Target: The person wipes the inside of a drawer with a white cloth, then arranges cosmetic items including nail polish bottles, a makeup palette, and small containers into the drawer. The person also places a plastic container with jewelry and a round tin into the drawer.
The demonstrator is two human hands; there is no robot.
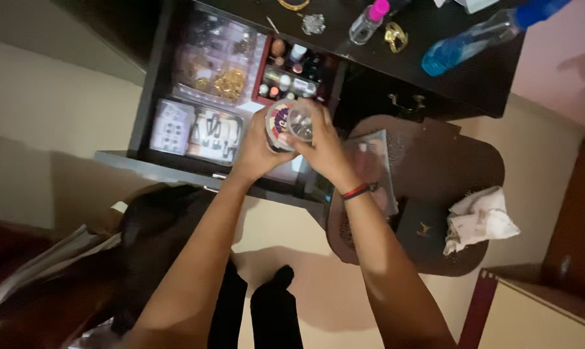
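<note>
Both my hands hold a small round clear plastic container [286,123] with a colourful label, over an open dark drawer [151,158]. My left hand [257,152] grips it from the left and below. My right hand [321,145], with a red and black band on the wrist, wraps it from the right and top. The drawer holds clear trays of hair clips [211,136], gold jewellery [228,83] and small bottles [291,76].
A dark dresser top carries a blue spray bottle [467,45], a pink-capped bottle [368,21] and gold rings [396,37]. A brown round stool [473,161] to the right bears a white cloth [480,218], a dark box [425,229] and a clear packet [373,158]. My dark-clad legs stand below.
</note>
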